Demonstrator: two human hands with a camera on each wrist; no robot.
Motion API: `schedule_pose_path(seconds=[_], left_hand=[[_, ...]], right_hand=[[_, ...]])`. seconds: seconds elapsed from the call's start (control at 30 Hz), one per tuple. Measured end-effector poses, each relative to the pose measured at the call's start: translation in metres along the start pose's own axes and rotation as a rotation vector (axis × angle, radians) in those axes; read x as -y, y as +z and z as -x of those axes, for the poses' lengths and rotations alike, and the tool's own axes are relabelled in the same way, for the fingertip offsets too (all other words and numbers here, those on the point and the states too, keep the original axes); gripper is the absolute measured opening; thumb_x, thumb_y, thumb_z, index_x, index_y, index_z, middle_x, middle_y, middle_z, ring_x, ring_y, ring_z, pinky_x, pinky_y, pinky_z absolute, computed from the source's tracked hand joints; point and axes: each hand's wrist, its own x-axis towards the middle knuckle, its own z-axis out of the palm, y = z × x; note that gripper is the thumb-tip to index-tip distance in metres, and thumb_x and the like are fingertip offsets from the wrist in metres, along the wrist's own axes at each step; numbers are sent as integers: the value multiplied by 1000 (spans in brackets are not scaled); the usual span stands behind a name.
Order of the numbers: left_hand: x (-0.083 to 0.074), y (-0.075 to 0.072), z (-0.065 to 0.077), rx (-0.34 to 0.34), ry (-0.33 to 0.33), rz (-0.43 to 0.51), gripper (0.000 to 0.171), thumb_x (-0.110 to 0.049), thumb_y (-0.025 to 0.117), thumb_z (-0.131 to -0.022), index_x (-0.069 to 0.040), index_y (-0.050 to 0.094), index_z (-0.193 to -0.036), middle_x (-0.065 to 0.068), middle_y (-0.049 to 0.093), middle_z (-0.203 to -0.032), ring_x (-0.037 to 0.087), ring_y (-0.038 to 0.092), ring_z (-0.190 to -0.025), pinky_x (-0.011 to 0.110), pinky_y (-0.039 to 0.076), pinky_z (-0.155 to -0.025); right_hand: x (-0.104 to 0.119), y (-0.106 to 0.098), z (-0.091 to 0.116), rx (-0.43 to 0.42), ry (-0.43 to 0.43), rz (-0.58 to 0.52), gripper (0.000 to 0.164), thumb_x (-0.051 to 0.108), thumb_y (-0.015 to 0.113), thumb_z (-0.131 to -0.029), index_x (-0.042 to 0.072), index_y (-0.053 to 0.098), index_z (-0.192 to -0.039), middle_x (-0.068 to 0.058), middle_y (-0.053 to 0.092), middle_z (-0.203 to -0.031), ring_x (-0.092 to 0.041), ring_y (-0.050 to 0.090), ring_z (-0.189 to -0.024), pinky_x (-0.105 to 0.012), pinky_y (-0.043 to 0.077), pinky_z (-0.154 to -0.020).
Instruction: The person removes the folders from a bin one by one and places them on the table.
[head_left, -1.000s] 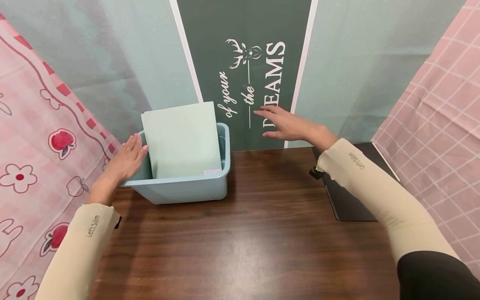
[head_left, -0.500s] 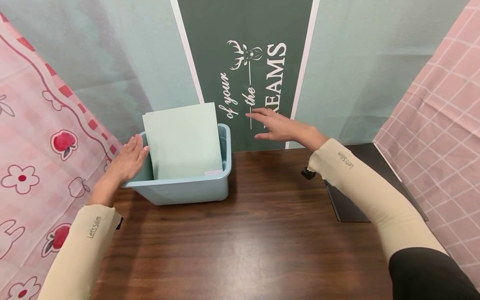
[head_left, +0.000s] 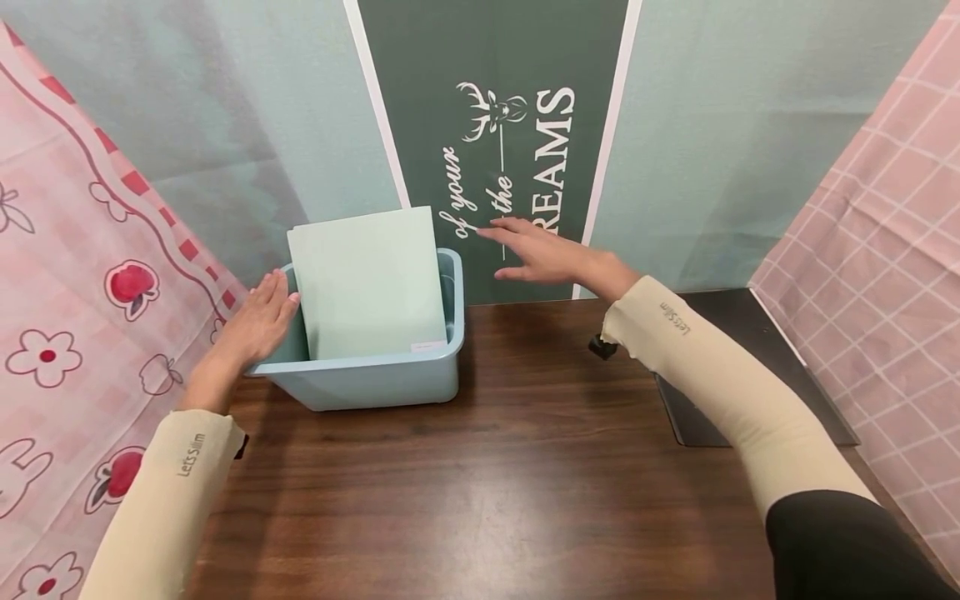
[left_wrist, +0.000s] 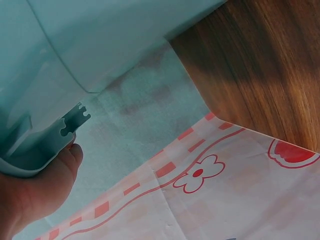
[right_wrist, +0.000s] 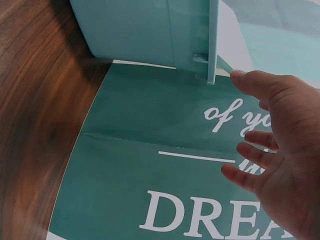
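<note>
A light blue plastic bin (head_left: 367, 383) stands at the back left of the table. Upright in it, leaning back, is a stack of flat pale green folder-like sheets (head_left: 367, 283) with a small white label low at the right. At the bin's left rim my left hand (head_left: 258, 321) rests with straight fingers; the left wrist view shows its thumb and palm (left_wrist: 40, 195) by the rim's end. My right hand (head_left: 543, 254) hangs in the air to the right of the bin, fingers extended and thumb apart, touching nothing. In the right wrist view that hand (right_wrist: 285, 150) is near the bin's rim (right_wrist: 213, 45).
A flat black board-like thing (head_left: 795, 367) lies at the right of the brown wooden table (head_left: 480, 492), partly behind my right sleeve. A green printed backdrop (head_left: 442, 100) stands behind. Pink curtains (head_left: 45, 292) close off both sides.
My right hand has moved left toward the bin, still apart from it. My left hand has stayed at the bin's left rim, and the sheets have not shifted.
</note>
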Motion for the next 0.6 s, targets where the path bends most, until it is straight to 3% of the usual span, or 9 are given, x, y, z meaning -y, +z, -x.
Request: schedule_pose_path(seconds=[0.6], left_hand=[[5, 3, -3, -19, 12, 3, 76, -47, 9, -116, 11, -8, -162, 35, -7, -171, 49, -7, -160, 59, -4, -130]], right_hand=[[5, 12, -29, -3, -29, -38, 76, 41, 70, -103, 9, 37, -165, -24, 34, -167, -39, 32, -155, -55, 28, -128]])
